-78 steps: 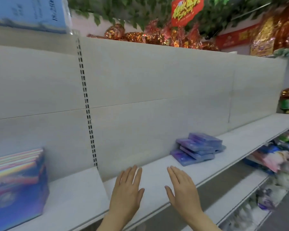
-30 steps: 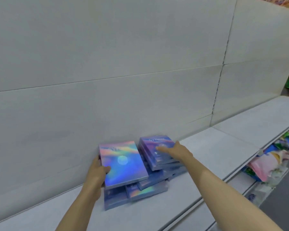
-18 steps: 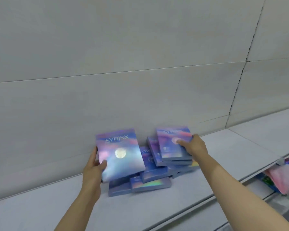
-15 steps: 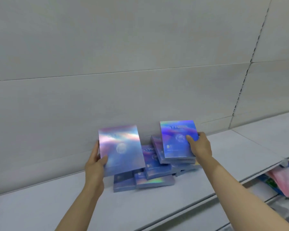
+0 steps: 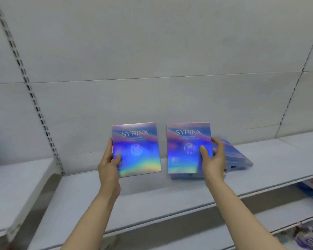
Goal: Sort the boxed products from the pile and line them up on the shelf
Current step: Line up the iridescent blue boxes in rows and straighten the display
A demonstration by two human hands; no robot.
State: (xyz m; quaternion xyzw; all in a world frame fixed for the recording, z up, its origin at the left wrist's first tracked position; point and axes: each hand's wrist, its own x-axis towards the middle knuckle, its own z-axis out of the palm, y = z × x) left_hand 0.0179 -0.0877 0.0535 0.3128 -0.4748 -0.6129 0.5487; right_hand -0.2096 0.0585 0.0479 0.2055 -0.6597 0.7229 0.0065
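Fingers first: left hand (image 5: pixel 109 164) has its thumb (image 5: pixel 117 158) over the front face and the other fingers (image 5: pixel 109 147) wrapped round the left edge of a holographic box (image 5: pixel 136 149), holding it upright, label facing out, lower edge close to the shelf (image 5: pixel 152 197), can't tell if it's touching. Moving right, the second box (image 5: pixel 188 147) is upright too, just beside the first w/ a gap between, pinched by the right hand (image 5: pixel 213 159), thumb on the front, fingers behind the right edge. Behind and right of that hand sits the rest of the pile (image 5: pixel 237 156), slumped flat and fanned out against the back panel (image 5: pixel 152 69). Risks, as I judge it: glossy faces, grips only at one edge each, so either box could swivel or slip; let go before the base is seated and it tips fwd; right box is right in front of the pile, a nudge could slide those loose ones. Room: lots of bare shelf to the left up to the slotted upright (image 5: pixel 42 121), where the board steps to the next bay; front lip (image 5: pixel 170 216) is near the wrists, so boxes shouldn't creep fwd.
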